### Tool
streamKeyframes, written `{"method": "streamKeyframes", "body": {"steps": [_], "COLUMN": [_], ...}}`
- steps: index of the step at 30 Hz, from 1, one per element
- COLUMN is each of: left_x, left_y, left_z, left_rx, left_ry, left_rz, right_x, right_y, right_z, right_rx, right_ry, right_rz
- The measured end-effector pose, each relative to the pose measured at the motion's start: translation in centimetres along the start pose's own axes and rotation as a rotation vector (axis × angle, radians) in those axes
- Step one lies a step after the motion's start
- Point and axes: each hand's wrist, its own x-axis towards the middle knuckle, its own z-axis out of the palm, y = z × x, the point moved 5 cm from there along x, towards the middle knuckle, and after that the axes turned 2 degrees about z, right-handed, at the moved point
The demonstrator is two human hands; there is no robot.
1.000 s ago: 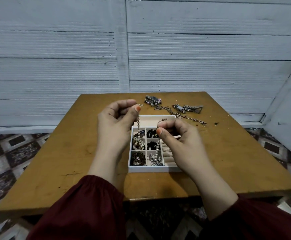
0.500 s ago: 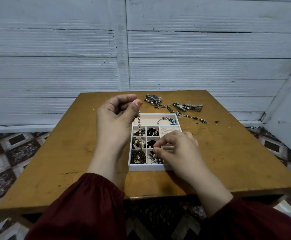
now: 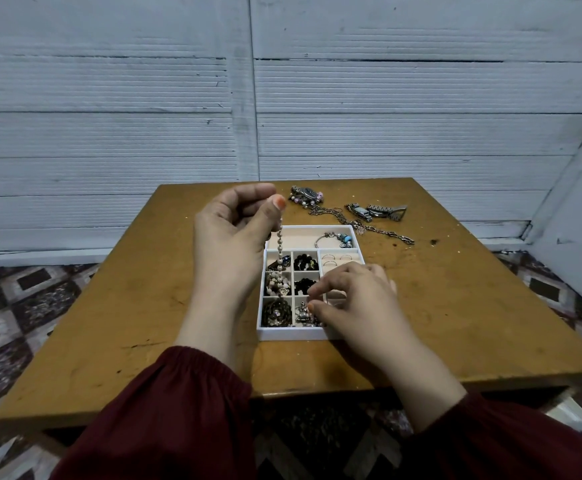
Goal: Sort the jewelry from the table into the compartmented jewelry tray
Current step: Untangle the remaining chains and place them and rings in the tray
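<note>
A white compartmented jewelry tray (image 3: 291, 335) sits mid-table, its small cells filled with dark and beaded pieces. My left hand (image 3: 234, 233) is raised over the tray's left side and pinches a pearl bead chain (image 3: 280, 242) between thumb and fingers. The chain hangs straight down into the left-column cells. My right hand (image 3: 353, 299) is low over the tray's near right part, fingertips curled at a silver piece (image 3: 303, 312) in the near middle cell. A charm bracelet (image 3: 338, 238) lies in the long far compartment. Rings (image 3: 334, 260) sit in the right slots.
Loose jewelry lies on the wooden table (image 3: 455, 306) beyond the tray: a beaded watch (image 3: 306, 195), a metal watch (image 3: 376, 211) and a long chain (image 3: 379, 231). A grey panelled wall (image 3: 282, 98) stands close behind the table. Patterned floor shows at both sides.
My right hand came down from holding the chain's other end in the air to the tray's near cells. The left hand still holds its end up, a little higher.
</note>
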Motion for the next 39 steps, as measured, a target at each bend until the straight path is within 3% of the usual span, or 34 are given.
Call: {"method": "streamKeyframes", "body": {"steps": [20,29,34,39], "left_x": [0.1,0.2,0.8,1.3], "left_y": [-0.6,-1.7,-2.3,-2.8], "left_z": [1.9,2.9,3.6,3.5], "left_rx": [0.008,0.047,0.098,0.142], "left_ry": [-0.045,-0.080,-0.114,-0.124], "left_rz": [-0.014,-0.038,-0.032,-0.040], "right_x": [0.2,0.3,0.7,0.9], "right_y": [2.1,6.1,7.7,8.6], "right_z": [-1.0,-1.2,-1.1,0.0], "right_rx": [0.073,-0.081,-0.058,-0.229], "right_ry": [0.129,0.229,0.175,-0.025], "right_rz": [0.077,0.243,0.287,0.291]}}
